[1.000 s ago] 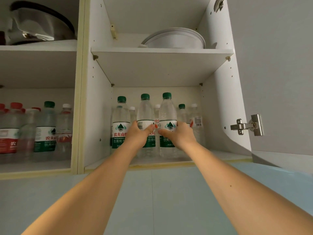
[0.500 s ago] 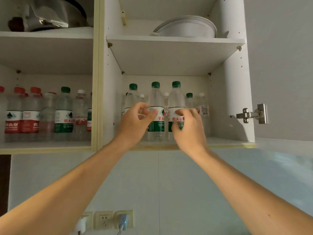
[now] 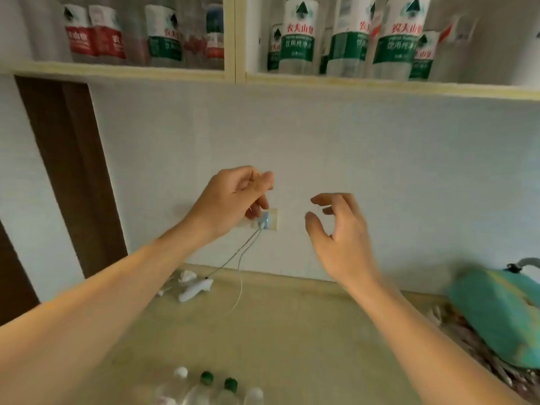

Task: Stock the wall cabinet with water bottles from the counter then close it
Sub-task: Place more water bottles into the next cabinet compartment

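Note:
Both my hands hang in mid-air in front of the wall, holding nothing. My left hand [image 3: 233, 197] has loosely curled fingers, and my right hand [image 3: 339, 235] is spread with relaxed fingers. Above them the wall cabinet [image 3: 380, 83] stands with its lower shelf full of green-label water bottles [image 3: 298, 36]. The neighbouring compartment to the left holds red-label and green-label bottles [image 3: 96, 36]. At the bottom edge, several water bottles [image 3: 210, 387] with green and white caps stand on the beige counter [image 3: 292, 331]. The cabinet door is out of frame.
A wall socket [image 3: 268, 220] with a plugged-in charger and thin cables sits behind my left hand. White plugs [image 3: 195, 287] lie at the counter's back. A teal bag [image 3: 496, 314] rests at the right. A dark doorway [image 3: 70, 171] is at the left.
Both hands let go of the bottles on the shelf and dropped away from the cabinet. The view tilted down, bringing the counter and its bottles into sight.

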### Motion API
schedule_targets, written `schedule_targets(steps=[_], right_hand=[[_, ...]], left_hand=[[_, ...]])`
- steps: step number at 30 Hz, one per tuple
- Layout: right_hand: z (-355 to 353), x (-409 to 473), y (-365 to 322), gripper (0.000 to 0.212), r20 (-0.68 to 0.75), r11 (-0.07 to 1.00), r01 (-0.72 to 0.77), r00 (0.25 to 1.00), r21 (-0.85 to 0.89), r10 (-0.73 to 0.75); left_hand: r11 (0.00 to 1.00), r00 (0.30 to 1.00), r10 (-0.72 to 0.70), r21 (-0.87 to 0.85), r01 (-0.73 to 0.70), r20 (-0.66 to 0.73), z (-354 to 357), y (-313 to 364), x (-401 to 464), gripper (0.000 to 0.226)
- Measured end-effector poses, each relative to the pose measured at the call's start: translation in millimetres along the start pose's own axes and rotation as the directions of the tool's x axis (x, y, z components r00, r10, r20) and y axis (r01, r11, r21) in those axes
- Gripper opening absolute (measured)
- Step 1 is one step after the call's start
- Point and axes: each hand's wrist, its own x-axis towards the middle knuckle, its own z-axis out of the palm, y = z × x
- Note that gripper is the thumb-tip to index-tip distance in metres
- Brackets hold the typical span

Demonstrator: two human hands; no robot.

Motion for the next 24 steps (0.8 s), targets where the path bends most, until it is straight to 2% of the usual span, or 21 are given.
schedule_targets(steps=[2, 4, 7, 10, 14, 18, 20, 24], right_hand=[[26, -37, 20, 0.023, 0.123, 0.986, -0.164, 0.979, -0.002, 0.163], [50, -76, 36, 0.025, 0.244, 0.953, -0.300, 0.923, -0.028, 0.298], [80, -136, 54, 0.029, 0.383, 0.893, -0.432, 0.809, -0.126, 0.446], [99, -189, 63, 0.036, 0.504, 0.833, -0.514, 0.674, -0.206, 0.540], [113, -242, 70, 0.040, 0.582, 0.771, -0.565, 0.534, -0.294, 0.614], [121, -276, 74, 0.057, 0.622, 0.703, -0.609, 0.402, -0.367, 0.672], [126, -289, 75, 0.070, 0.634, 0.669, -0.637, 0.346, -0.383, 0.691], [133, -307, 78, 0.090, 0.622, 0.601, -0.685, 0.271, -0.411, 0.734]], left_hand=[[0.993, 0.993, -0.117, 0.036, 0.116, 0.029, 4, -36, -28, 0.036], [0.972, 0.968, -0.230, 0.078, 0.223, 0.101, 9, -69, -59, 0.037], [0.912, 0.885, -0.408, 0.132, 0.388, 0.222, 18, -113, -108, 0.046], [0.853, 0.806, -0.516, 0.263, 0.451, 0.290, 27, -157, -157, 0.045], [0.759, 0.761, -0.583, 0.524, 0.387, 0.283, 32, -210, -218, 0.047], [0.586, 0.684, -0.658, 0.785, 0.202, 0.316, 31, -248, -263, 0.088], [0.564, 0.687, -0.647, 0.814, 0.140, 0.330, 33, -258, -278, 0.101], [0.552, 0.741, -0.584, 0.831, 0.062, 0.333, 44, -263, -292, 0.106]])
